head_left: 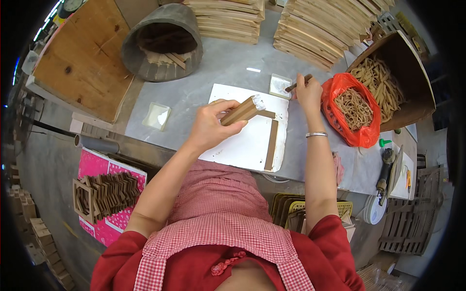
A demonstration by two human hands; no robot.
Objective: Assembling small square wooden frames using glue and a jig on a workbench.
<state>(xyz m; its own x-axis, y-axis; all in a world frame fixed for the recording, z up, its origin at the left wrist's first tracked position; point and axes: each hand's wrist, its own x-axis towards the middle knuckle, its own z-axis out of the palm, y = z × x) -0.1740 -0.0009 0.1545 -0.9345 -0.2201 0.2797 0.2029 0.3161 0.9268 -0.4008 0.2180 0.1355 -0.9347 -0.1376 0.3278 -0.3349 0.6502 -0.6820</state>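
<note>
Your red-and-white checked cloth apron (218, 237) is nearest, its straps cut off below. Your left hand (209, 121) grips a bundle of straight brown wooden strips (244, 110), rough and whitish at one end, above the flat white board (238, 150); your hand hides the other end. Your right hand (309, 93) pinches a slim dark-brown stick (291, 88) at the small square translucent dish (279, 85), its contact unclear

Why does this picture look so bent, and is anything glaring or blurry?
Head view: the wide fisheye lens bows the grey worktable's near edge, with black corners; head view: bright strip lights glare at upper left; head view: the left hand looks fairly crisp, the stacked wooden pieces at lower left softer.
</note>
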